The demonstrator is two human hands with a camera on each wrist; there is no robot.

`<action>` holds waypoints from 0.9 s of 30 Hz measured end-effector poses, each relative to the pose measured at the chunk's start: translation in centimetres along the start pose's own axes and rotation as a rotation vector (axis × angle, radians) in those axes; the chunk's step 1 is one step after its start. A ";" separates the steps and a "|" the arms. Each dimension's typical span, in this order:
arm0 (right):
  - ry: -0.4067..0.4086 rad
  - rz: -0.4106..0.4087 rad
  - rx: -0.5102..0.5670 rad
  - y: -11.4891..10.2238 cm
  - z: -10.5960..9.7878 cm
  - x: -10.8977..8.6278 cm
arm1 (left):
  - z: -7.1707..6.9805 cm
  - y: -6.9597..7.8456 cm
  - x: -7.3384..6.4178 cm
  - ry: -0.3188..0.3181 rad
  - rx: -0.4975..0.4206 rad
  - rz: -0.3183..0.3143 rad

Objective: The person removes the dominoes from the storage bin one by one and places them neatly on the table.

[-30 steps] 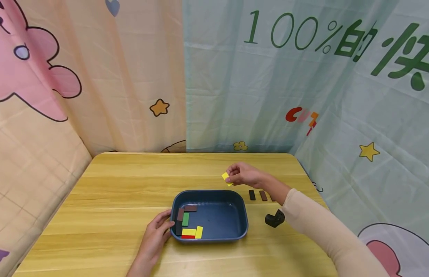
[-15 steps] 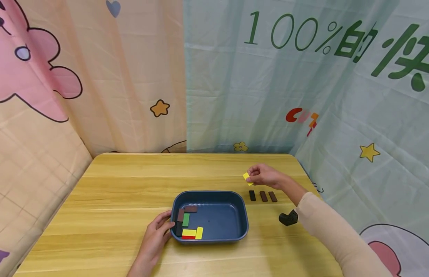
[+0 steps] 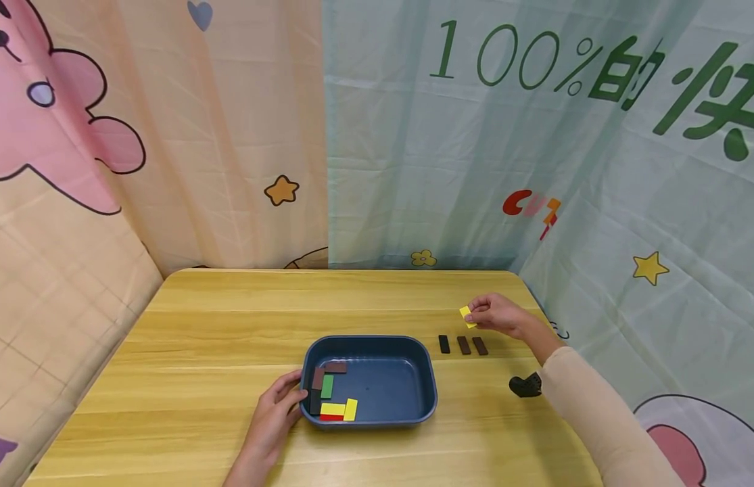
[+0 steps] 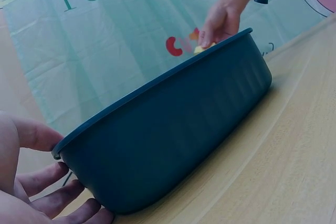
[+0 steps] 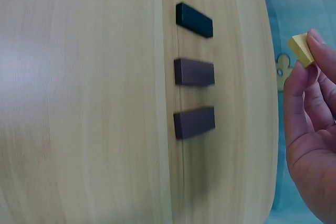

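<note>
My left hand [image 3: 270,414] grips the left rim of a dark blue plastic bin [image 3: 395,387], thumb on the rim and fingers against the outer wall in the left wrist view. Inside the bin, on its left side, lie several flat blocks: brown [image 3: 336,367], green [image 3: 326,386], black [image 3: 314,402], yellow [image 3: 350,409] and red [image 3: 331,417]. My right hand [image 3: 500,315] pinches a yellow block [image 5: 302,50] between thumb and fingertips, raised above the table. It is right of the bin, over the far side of the loose blocks.
On the table [image 3: 218,338], right of the bin, a black block [image 3: 444,344] and two brown blocks, one in the middle [image 3: 464,345] and one at the right [image 3: 480,345], lie spaced in a row. Printed curtains [image 3: 413,169] stand behind and beside the table.
My right hand has moved right with the yellow block, from above the bin's far right corner past the row of blocks. My left hand and the bin have stayed put.
</note>
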State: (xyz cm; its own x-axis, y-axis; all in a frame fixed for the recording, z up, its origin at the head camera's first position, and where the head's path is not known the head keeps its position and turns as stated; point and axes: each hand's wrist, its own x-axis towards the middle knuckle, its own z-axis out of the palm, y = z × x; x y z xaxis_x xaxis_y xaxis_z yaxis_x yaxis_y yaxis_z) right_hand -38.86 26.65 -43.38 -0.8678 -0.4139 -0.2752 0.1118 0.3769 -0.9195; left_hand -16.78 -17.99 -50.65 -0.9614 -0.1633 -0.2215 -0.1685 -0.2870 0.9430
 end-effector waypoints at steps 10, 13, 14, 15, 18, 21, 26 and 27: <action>0.072 0.040 0.009 2.1 -2.4 -1.4 | 0.0 0.0 0.1 0.008 0.007 0.000; 0.090 0.052 0.004 2.9 -2.9 -1.8 | 0.0 0.0 0.1 0.010 0.007 -0.004; 0.094 0.054 0.001 3.1 -3.0 -1.9 | 0.0 0.0 0.1 0.011 0.005 -0.004; 0.096 0.057 -0.004 3.4 -3.1 -2.0 | 0.0 0.0 0.1 0.009 0.006 -0.003; 0.113 0.073 -0.009 4.3 -3.4 -2.2 | 0.0 -0.1 0.1 0.006 -0.002 -0.002; 0.128 0.091 -0.010 5.1 -3.6 -2.3 | -0.1 -0.2 0.1 0.002 -0.009 -0.003; 0.165 0.102 -0.017 6.3 -3.6 -2.3 | -0.1 -0.2 0.2 0.000 -0.006 0.001; 0.177 0.104 -0.018 6.5 -3.6 -2.3 | -0.1 -0.2 0.2 -0.002 -0.005 0.003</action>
State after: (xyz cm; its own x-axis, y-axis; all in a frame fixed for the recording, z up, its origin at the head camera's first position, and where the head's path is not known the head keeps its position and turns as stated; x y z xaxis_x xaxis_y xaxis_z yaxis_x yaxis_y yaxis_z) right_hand -37.87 33.02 -47.75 -0.9235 -0.2207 -0.3139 0.1985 0.4253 -0.8830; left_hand -16.90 -18.05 -50.88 -0.9623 -0.1627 -0.2178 -0.1642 -0.2908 0.9426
